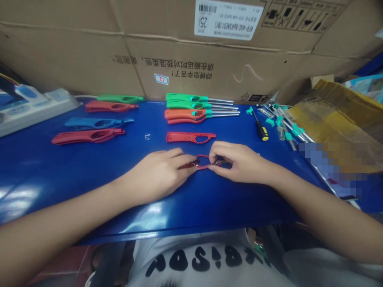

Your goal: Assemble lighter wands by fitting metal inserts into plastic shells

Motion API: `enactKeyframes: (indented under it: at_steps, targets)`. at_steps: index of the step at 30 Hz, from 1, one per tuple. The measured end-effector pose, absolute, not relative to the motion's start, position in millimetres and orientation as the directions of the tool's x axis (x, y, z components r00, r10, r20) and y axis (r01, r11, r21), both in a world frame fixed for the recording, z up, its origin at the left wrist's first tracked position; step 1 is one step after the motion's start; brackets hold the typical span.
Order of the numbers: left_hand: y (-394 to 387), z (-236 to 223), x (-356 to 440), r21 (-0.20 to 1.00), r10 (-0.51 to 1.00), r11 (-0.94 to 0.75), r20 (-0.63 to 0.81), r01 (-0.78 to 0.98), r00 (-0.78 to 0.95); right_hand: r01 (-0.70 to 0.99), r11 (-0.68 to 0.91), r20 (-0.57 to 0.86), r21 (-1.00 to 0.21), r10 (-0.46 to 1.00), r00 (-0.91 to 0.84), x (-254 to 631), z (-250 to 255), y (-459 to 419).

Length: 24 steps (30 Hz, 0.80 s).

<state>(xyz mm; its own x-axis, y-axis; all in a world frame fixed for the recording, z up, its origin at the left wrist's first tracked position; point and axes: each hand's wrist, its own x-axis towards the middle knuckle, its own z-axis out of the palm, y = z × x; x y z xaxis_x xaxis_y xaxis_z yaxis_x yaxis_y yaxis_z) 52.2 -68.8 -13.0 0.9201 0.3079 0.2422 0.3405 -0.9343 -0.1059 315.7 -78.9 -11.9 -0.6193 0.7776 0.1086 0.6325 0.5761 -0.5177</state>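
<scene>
Both hands meet over a red lighter casing (204, 167) near the middle of the blue table. My left hand (161, 171) is closed on its handle end, which the fingers mostly cover. With thumb and fingertips, my right hand (239, 161) pinches the other end, just past the trigger loop. A small shiny metal piece (220, 162) shows under the right fingers; whether it is fixed to the casing I cannot tell. Just behind the hands lies a red casing half (182, 137), its inner side up.
Lighters with metal tubes, green (182, 104) and orange (181, 115), lie behind. Coloured casings (89, 136) and a power strip (44, 105) are at left. At right are a screwdriver (262, 130), metal tubes (299, 133) and a taped box (338, 119). A large carton (104, 52) walls the back.
</scene>
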Motion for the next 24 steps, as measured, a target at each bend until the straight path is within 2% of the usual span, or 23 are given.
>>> enactKeyframes:
  at_steps: [5,9,16,24]
  targets:
    - [-68.6,-12.5,52.1,-0.107,0.309,-0.934,0.229,0.340,0.923,0.662,0.559,0.125,-0.500,0.803,-0.583,314.7,-13.2,-76.4]
    - [-70.8,-11.9,52.6,-0.122,0.316,-0.929,0.225,0.349,0.922,0.606,0.603,0.130,-0.519,0.756,-0.642,316.8,-12.7,-75.8]
    - [-68.6,-16.6,50.8,-0.019,0.366,-0.923,0.259,0.384,0.894,0.512,0.670,0.178,-0.538,0.683,-0.708,322.0,-13.2,-73.9]
    - [-72.0,-12.1,52.3,-0.121,0.324,-0.927,0.218,0.354,0.921,0.521,0.731,0.195,-0.440,0.644,-0.740,324.4,-11.7,-74.4]
